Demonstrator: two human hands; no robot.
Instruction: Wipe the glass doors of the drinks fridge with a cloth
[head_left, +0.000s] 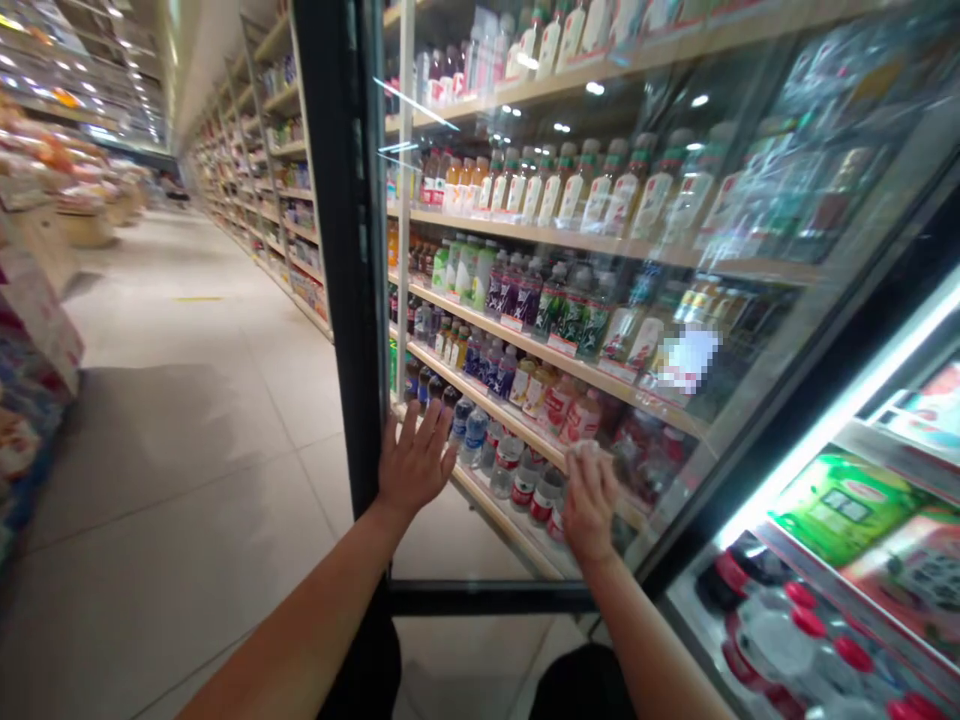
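Note:
A glass cooler door (pixel 480 545) with a black frame (pixel 334 250) stands swung outward in front of me. My left hand (pixel 416 455) lies against the glass beside the upright frame, its fingers spread. Farther right, my right hand (pixel 591 500) is closed and pressed up to the pane. A small white wad (pixel 583 450) shows at its fingertips; its material cannot be made out. Rows of bottles (pixel 555 200) on shelves appear in the glass behind both hands.
To the right is the lit cooler interior, with red-capped bottles (pixel 780 630) and a green pack (pixel 844 505). A tiled aisle floor (pixel 187 450) runs off to the left, between stocked shelves (pixel 285 200) and display stands (pixel 37 240). The door's bottom rail (pixel 487 600) crosses above my legs.

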